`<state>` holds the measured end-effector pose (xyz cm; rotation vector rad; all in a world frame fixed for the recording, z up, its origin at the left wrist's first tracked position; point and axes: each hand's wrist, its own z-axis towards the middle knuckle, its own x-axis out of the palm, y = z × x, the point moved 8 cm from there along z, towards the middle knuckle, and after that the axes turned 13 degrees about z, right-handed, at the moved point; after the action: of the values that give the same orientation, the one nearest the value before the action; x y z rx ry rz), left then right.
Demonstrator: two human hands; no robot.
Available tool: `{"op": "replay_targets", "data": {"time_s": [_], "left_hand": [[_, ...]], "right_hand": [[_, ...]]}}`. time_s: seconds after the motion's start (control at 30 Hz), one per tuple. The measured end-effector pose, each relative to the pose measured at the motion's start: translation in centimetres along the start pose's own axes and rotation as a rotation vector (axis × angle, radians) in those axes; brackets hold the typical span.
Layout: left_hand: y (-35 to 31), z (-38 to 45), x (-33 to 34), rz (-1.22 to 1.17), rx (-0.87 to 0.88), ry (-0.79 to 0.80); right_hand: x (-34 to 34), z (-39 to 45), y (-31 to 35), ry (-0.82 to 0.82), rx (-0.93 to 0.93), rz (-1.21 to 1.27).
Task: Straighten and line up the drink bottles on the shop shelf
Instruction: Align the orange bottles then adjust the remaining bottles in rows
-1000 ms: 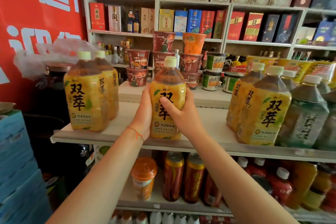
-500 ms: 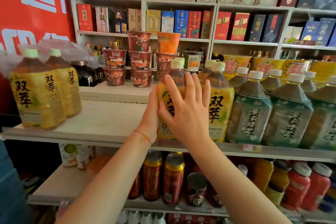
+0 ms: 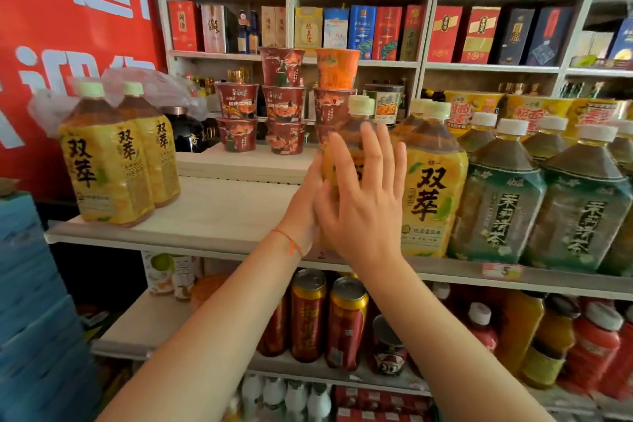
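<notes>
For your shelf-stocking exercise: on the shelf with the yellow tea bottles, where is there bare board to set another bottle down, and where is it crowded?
Free: the shelf board between the two left yellow bottles and the bottle between the hands. Crowded: rightward, the yellow bottle and green tea bottles stand side by side.

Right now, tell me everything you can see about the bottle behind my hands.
The bottle is clear plastic with a pale green cap, brown tea in its shoulder and a yellow label with dark characters. It stands upright near the front edge of the shelf, close beside a matching yellow bottle on its right. The right hand is spread in front of it with straight fingers; the left hand lies against its left side. Most of its label is hidden.
</notes>
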<state>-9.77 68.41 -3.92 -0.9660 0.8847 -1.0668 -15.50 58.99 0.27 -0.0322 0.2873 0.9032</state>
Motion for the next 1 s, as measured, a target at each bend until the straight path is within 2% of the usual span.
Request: {"op": "replay_targets", "data": {"time_s": [0.07,0.13,0.2,0.27,0.37,0.43,0.47,0.53,0.6,0.67,0.9,1.0], "left_hand": [[0.4,-0.5,-2.7,0.179,0.039,-0.071],[0.0,-1.6,-8.5,0.258,0.134,-0.355],[-3.0,-4.4,-14.4,0.384,0.386,-0.652],[-4.5,-6.0,-19.4,0.5,0.562,-0.856],[-4.3,-7.2,-28.0,0.601,0.634,-1.065],[-3.3,-6.2,-34.1,0.505,0.51,-1.026],[-2.0,-4.7,-36.3,0.421,0.395,-0.948],[1.8,-1.3,-39.5,0.213,0.136,-0.689],[6.1,1.3,-39.5,-0.061,-0.138,-0.364],[8.1,1.7,-37.7,-0.155,-0.268,-0.114],[8.9,3.3,-37.2,-0.194,-0.327,0.049],[8.8,3.3,-36.5,-0.187,-0.304,0.023]], "right_hand": [[0.9,-0.6,1.9,-0.016,-0.053,0.068],[2.5,-0.7,4.1,-0.014,-0.073,0.139],[4.7,-0.7,5.9,-0.011,-0.039,0.184],[7.5,-0.4,7.8,0.041,0.055,0.265],[13.8,-0.3,11.7,0.238,0.294,0.502],[18.2,-0.3,14.9,0.373,0.468,0.657],[19.6,-0.2,16.1,0.423,0.526,0.718],[22.3,0.1,18.6,0.484,0.597,0.808],[24.2,0.5,19.7,0.489,0.647,0.865],[25.3,1.0,19.8,0.449,0.694,0.913],[28.4,2.4,19.7,0.401,0.743,0.934],[28.6,2.1,19.3,0.381,0.76,0.929]]}}
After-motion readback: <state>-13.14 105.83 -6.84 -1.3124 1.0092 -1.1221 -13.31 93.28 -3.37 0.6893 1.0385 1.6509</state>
